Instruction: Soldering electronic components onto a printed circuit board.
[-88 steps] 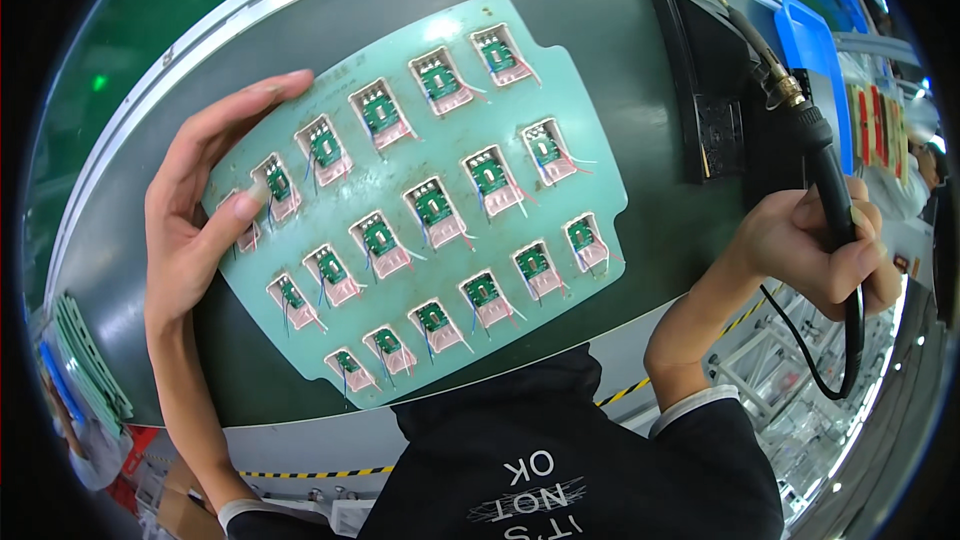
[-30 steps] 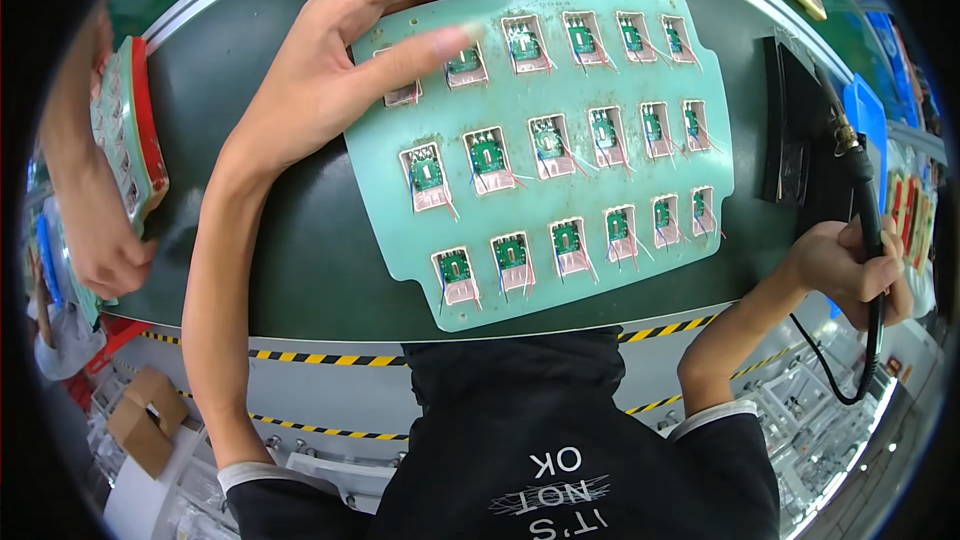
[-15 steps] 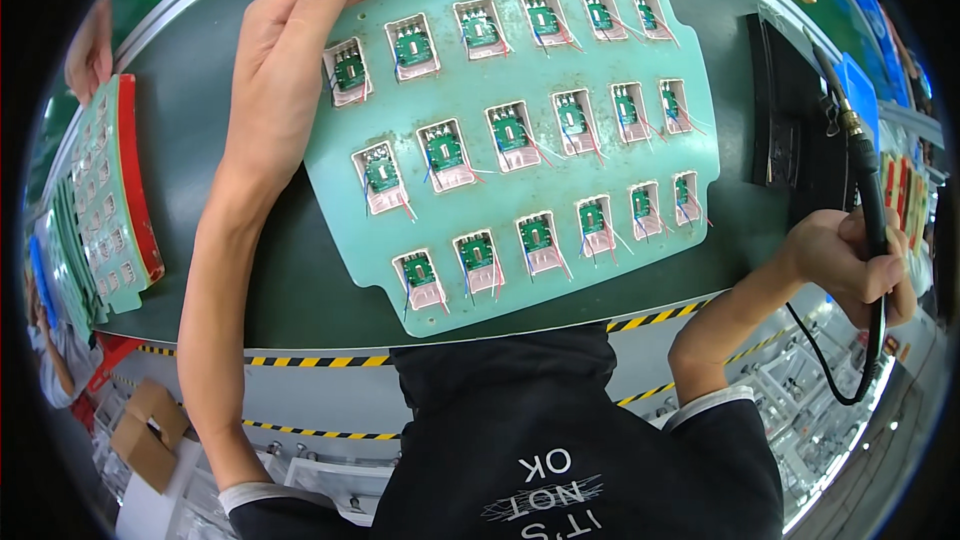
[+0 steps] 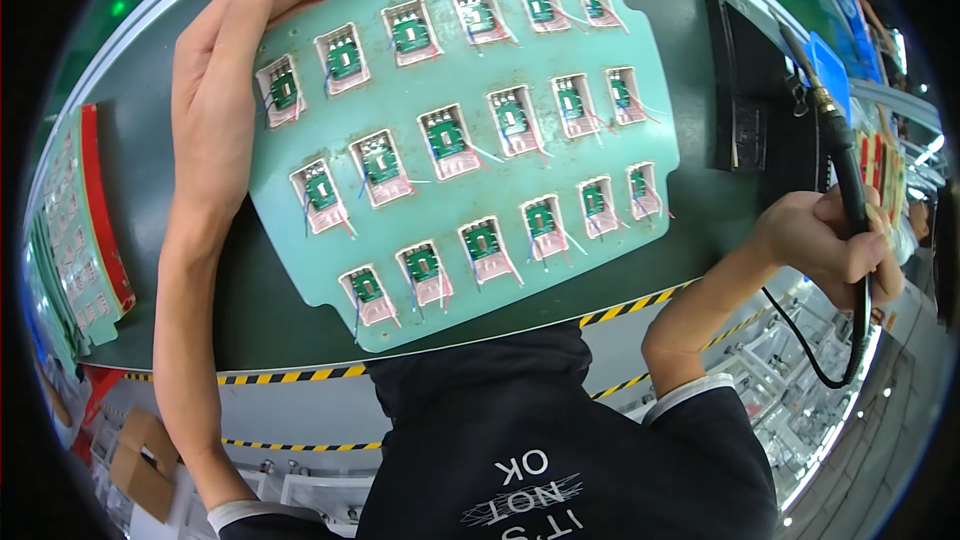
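Observation:
A pale green carrier panel (image 4: 460, 70) lies on the dark conveyor belt (image 4: 290, 290); it holds three rows of several small green circuit boards (image 4: 446, 136) in pinkish pockets, with thin red, blue and white wires. My left hand (image 4: 225, 80) rests flat along the panel's upper left edge, fingers stretched over its top corner. My right hand (image 4: 835, 240) is off to the right, past the belt's edge, closed around the black handle of a corded soldering iron (image 4: 848, 185) that points up and away from the panel.
A black stand (image 4: 740, 90) sits on the belt right of the panel. A stack of similar green panels with a red one (image 4: 85, 220) lies at the far left. Yellow-black striped tape (image 4: 620, 310) marks the belt's near edge. A blue bin (image 4: 830, 70) stands at the right.
The panel has slid left and turned slightly, its left end tilting down. My left hand moved left with it along the edge. The other person's hand at the far left is gone.

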Demonstrator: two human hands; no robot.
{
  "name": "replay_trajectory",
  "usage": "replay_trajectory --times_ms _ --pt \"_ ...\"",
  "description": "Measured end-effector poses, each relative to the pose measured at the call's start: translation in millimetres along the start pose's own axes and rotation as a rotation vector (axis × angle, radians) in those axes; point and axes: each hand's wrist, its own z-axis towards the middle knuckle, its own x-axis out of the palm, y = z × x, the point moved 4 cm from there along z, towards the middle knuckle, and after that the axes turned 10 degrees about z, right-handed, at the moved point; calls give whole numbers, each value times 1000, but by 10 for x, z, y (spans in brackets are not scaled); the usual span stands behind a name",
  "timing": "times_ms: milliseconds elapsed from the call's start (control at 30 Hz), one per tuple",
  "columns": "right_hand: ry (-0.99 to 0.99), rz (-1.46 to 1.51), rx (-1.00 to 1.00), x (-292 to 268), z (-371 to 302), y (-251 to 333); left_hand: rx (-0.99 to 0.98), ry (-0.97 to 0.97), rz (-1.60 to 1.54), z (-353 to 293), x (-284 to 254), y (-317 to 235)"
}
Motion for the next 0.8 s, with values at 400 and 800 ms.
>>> replay_trajectory --times_ms 400,800 --pt "18 125 97 -56 -34 -26 -8 -36 127 -18 31 -24" --pt "610 497 154 -166 132 -51 -9 -89 283 3 38 -77"
